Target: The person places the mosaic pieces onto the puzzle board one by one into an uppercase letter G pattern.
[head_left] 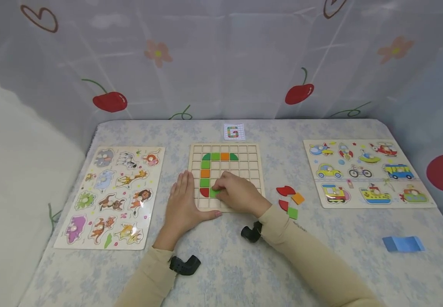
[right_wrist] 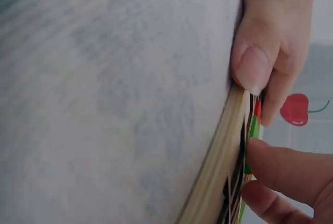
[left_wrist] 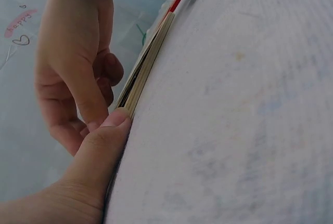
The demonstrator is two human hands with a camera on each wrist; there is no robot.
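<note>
A wooden grid board (head_left: 249, 181) lies mid-table, with green, orange and red tiles forming a C-like outline in its cells. My right hand (head_left: 240, 192) is over the board's lower part, thumb and fingers pinching a green square tile (head_left: 214, 193) beside the red quarter-round tile (head_left: 204, 192). In the right wrist view the green tile (right_wrist: 253, 130) shows at the thumb tip, low against the board. With fingers straight, my left hand (head_left: 185, 209) rests along the board's left edge, its thumb (left_wrist: 106, 138) against the front edge.
Right of the board lie loose tiles, among them an orange square (head_left: 298, 198) and a green square (head_left: 292, 213). Behind it sits a small pattern card (head_left: 234, 132). An animal puzzle (head_left: 123, 198) lies left, a vehicle puzzle (head_left: 367, 175) right, a blue block (head_left: 403, 244) at front right.
</note>
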